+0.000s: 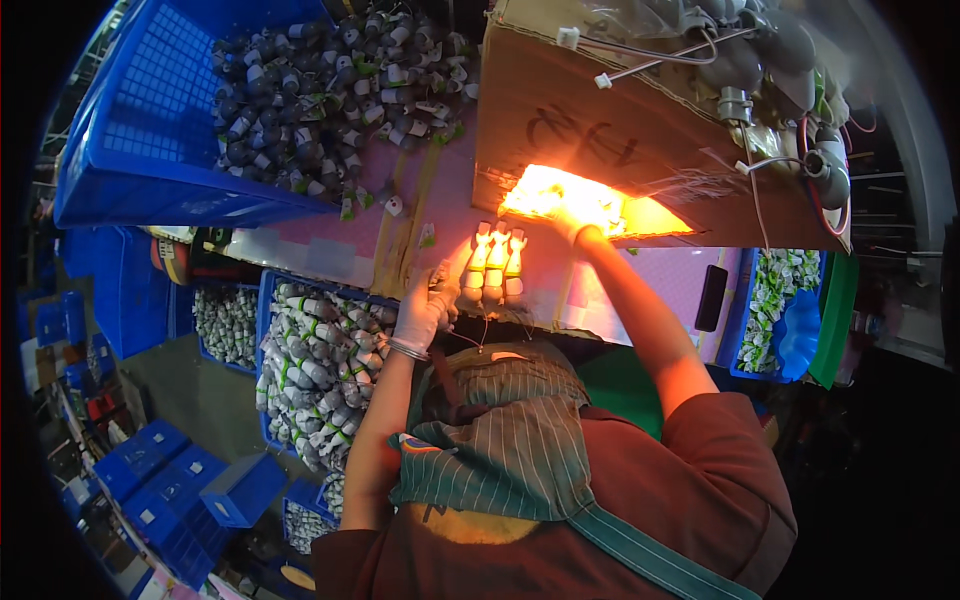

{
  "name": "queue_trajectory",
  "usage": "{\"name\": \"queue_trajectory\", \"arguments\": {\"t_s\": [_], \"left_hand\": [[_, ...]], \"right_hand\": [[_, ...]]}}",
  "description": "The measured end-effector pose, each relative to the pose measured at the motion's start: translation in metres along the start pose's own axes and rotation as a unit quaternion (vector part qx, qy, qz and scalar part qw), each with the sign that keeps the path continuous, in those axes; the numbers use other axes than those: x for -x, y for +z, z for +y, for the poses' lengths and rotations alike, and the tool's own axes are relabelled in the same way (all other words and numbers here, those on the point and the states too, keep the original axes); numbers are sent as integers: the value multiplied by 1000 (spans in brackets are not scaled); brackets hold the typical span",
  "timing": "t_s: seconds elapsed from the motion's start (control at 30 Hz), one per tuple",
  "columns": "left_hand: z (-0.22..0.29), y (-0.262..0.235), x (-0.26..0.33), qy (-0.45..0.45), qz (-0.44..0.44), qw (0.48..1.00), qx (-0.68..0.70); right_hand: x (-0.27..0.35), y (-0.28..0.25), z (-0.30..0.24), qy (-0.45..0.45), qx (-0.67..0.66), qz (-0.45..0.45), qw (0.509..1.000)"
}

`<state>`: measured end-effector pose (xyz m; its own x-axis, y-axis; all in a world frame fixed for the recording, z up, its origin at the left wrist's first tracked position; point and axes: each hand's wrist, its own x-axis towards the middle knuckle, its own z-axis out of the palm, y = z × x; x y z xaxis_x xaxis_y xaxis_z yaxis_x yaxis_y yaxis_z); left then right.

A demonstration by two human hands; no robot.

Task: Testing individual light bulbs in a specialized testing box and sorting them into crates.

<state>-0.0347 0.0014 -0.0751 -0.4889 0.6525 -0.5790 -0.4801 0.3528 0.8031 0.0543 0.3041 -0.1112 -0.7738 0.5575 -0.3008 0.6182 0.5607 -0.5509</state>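
My left hand [425,310], in a pale glove with bare-looking fingers, is beside a row of three white-and-green bulb-like pieces [497,262] on the pink bench top [455,195]. Its fingers are curled, with one reaching along the left piece; what they grip, if anything, is hidden. A thin wire hangs just below the row. My right hand [577,222] reaches into the brightly glowing opening [655,215] of a cardboard box [590,90]. Orange glare swallows its fingers, so their pose does not show.
A blue mesh crate [140,170] tips toward a heap of grey-and-white bulb-like pieces [310,90]. Similar pieces fill a crate [325,360] lower left. Grey parts with wires [790,60] lie atop the box. At right are a dark phone [711,298] and a blue scalloped bowl [798,335].
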Motion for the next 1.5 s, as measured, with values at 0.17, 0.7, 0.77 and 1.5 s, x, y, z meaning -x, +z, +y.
{"name": "queue_trajectory", "arguments": {"t_s": [0.17,0.7,0.77,1.5], "left_hand": [[-13,-5,14,12,3,998,61],[9,32,27,20,-11,995,100],[9,38,21,-12,-42,998,49],[1,93,5,253,77,906,-331]], "right_hand": [[-40,-15,32,43,148,14,988],[62,-11,-54,-131,-398,-129,899],[86,-1,-67,-134,-392,-195,889],[119,26,-55,31,-713,-79,696]]}}
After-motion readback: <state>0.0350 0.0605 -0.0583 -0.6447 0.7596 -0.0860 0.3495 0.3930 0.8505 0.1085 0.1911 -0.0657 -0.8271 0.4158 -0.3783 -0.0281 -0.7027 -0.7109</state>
